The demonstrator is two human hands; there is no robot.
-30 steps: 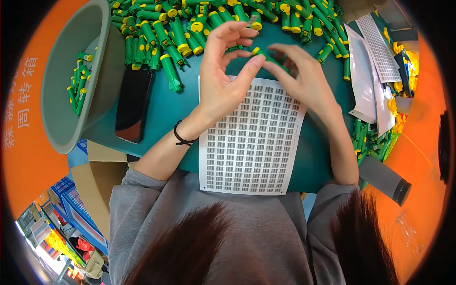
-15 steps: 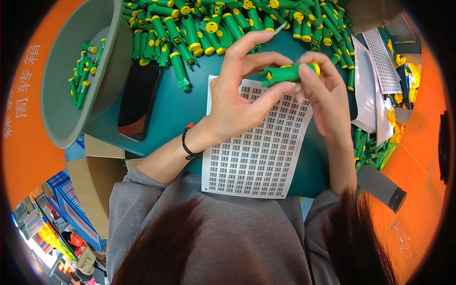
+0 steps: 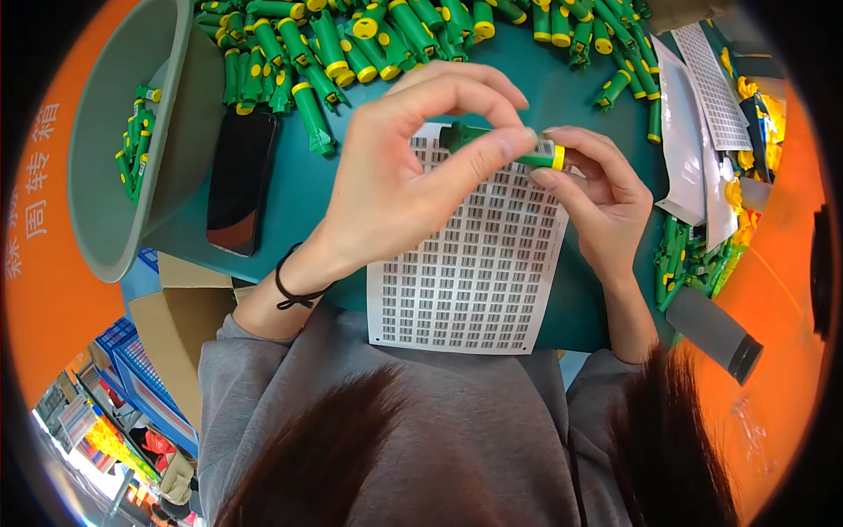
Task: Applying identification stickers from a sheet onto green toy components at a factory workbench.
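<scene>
Both hands hold one green tube with a yellow cap (image 3: 492, 145) above a white sheet of small printed stickers (image 3: 479, 263) lying on the teal table (image 3: 303, 202). My left hand (image 3: 413, 176) pinches the tube's middle with thumb and fingers. My right hand (image 3: 597, 198) grips its yellow-capped end. A pile of the same green and yellow tubes (image 3: 378, 35) lies across the far side of the table.
A grey-green bin (image 3: 132, 149) with a few tubes stands at the left, a black phone (image 3: 239, 180) beside it. More sticker sheets (image 3: 702, 114) and tubes (image 3: 694, 259) lie at the right. A grey roll (image 3: 716, 334) is near the right edge. Cardboard boxes (image 3: 167, 321) sit below left.
A second ago both hands were empty over the sheet, fingers by the pile. Then they picked up a green tube and brought it toward me, above the sheet's top edge.
</scene>
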